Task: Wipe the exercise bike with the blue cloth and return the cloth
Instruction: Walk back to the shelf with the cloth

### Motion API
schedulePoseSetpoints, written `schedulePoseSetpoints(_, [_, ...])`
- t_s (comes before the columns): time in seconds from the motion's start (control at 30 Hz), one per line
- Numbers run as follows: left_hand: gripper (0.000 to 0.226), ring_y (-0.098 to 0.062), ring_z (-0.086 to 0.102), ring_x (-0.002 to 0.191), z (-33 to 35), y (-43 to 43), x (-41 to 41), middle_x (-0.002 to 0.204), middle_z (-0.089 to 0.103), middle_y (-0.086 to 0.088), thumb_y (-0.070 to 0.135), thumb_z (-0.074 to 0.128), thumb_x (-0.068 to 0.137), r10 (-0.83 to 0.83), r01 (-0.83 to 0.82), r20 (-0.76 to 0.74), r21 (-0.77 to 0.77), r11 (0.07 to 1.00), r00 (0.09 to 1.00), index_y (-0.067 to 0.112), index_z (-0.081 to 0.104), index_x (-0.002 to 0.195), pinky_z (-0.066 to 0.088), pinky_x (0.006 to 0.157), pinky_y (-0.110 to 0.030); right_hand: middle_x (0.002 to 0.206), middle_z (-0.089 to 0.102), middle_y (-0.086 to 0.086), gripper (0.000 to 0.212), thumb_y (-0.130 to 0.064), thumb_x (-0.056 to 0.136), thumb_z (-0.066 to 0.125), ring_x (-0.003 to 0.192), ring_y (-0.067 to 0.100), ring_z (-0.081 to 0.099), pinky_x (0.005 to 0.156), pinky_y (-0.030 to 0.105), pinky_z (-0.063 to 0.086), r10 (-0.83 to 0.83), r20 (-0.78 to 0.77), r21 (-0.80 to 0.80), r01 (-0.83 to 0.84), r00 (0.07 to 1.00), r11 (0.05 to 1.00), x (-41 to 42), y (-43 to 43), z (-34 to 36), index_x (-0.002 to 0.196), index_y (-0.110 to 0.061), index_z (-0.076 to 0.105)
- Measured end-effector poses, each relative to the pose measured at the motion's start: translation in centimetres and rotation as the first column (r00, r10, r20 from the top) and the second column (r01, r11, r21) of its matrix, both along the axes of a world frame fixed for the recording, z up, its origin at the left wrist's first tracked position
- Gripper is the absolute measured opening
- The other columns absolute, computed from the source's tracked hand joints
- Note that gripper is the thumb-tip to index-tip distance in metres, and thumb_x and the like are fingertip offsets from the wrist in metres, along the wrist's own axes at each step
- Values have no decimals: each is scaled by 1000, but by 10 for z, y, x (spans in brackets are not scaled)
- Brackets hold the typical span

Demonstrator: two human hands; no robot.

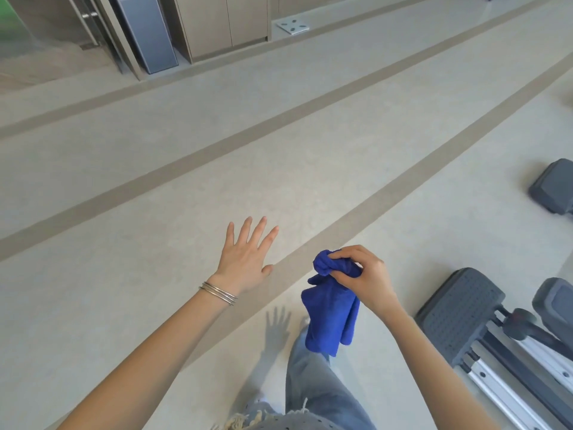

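Blue cloth (331, 305), one, soft nap, is hanging in limp folds at lower centre of the frame, its bunched top being gripped by the right hand (362, 274) with curled fingers. Left hand (245, 256), left of centre, is spreading flat and released, grasping nothing; thin metal bangles (218, 293), apparently three, are circling its wrist. Exercise bike (459, 315), lower right, is showing one studded grey footplate and ribbed silver rails. Floor (124, 197), pale and matte, is carrying three darker diagonal bands. Grey rectangular tower unit (145, 32), one, is standing at upper left.
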State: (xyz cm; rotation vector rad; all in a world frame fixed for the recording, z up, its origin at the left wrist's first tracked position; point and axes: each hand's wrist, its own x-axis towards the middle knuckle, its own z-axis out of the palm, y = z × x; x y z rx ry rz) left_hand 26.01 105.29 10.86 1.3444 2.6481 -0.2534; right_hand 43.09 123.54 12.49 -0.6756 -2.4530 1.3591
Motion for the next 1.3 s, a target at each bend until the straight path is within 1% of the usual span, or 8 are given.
schedulePoseSetpoints(0.13, [76, -32, -4, 146, 7, 68, -43, 160, -8, -4, 54, 37, 93, 24, -23, -11, 28, 999, 1000, 27, -6, 150, 1, 115, -56, 95, 64, -4, 35, 5, 69, 69, 89, -4, 58, 76, 4, 42, -30, -20, -26, 30, 999, 999, -51, 73, 8, 89, -24, 69])
schedulePoseSetpoints(0.23, [76, -31, -3, 146, 16, 114, -66, 160, -7, -3, 54, 37, 93, 40, -40, -7, 58, 998, 999, 27, -6, 150, 1, 115, -55, 96, 64, -8, 35, 3, 71, 68, 89, -3, 58, 70, 6, 46, -72, -33, -51, 71, 997, 996, -79, 117, 16, 88, -28, 69])
schedulePoseSetpoints(0.4, [76, -30, -3, 147, 17, 167, -92, 160, -7, -3, 55, 36, 94, 67, -69, 30, 81, 994, 997, 27, -7, 150, 1, 116, -53, 97, 64, -6, 32, 3, 72, 67, 88, -11, 56, 72, 0, 40, -60, -28, -48, 59, 998, 997, -120, 170, 23, 92, -21, 70])
schedulePoseSetpoints(0.57, [75, -30, -2, 147, 11, 191, -123, 160, -6, -3, 54, 36, 94, 101, -103, 41, 59, 993, 994, 27, -5, 150, 2, 116, -53, 98, 65, -4, 33, 2, 72, 68, 90, 0, 60, 70, 7, 45, -11, -7, -58, 11, 1000, 998, -153, 200, 18, 90, -26, 69])
schedulePoseSetpoints(0.7, [75, -31, -2, 147, 8, 203, -162, 160, -5, -4, 54, 36, 94, 118, -120, 45, 43, 992, 992, 26, -4, 150, 4, 116, -54, 96, 66, -8, 39, 2, 72, 69, 93, 1, 60, 78, 4, 42, 7, 11, -54, -7, 1000, 999, -190, 217, 10, 87, -34, 66])
schedulePoseSetpoints(0.97, [73, -31, -1, 147, 2, 244, -274, 160, -4, -5, 53, 36, 95, 97, -99, 45, 38, 994, 994, 25, -2, 150, 4, 116, -54, 95, 66, -7, 33, 4, 70, 69, 93, 6, 61, 79, 6, 43, 37, 1, -34, -37, 999, 999, -306, 248, 9, 90, -23, 70])
schedulePoseSetpoints(1.1, [73, -31, 1, 146, 8, 267, -342, 160, -3, -5, 52, 37, 94, 55, -56, 18, 45, 997, 998, 24, 0, 151, 4, 116, -53, 96, 66, -4, 34, 5, 70, 67, 91, 6, 61, 78, 13, 47, 16, -3, -26, -16, 1000, 1000, -372, 266, 18, 90, -23, 70])
schedulePoseSetpoints(1.3, [72, -30, 4, 146, 10, 289, -423, 160, 2, -6, 51, 38, 94, 18, -17, -4, 44, 999, 1000, 24, 3, 151, 6, 116, -53, 92, 62, -8, 36, 8, 68, 65, 90, -4, 57, 72, 3, 41, 17, -7, 6, -17, 1000, 1000, -451, 281, 17, 88, -22, 70])
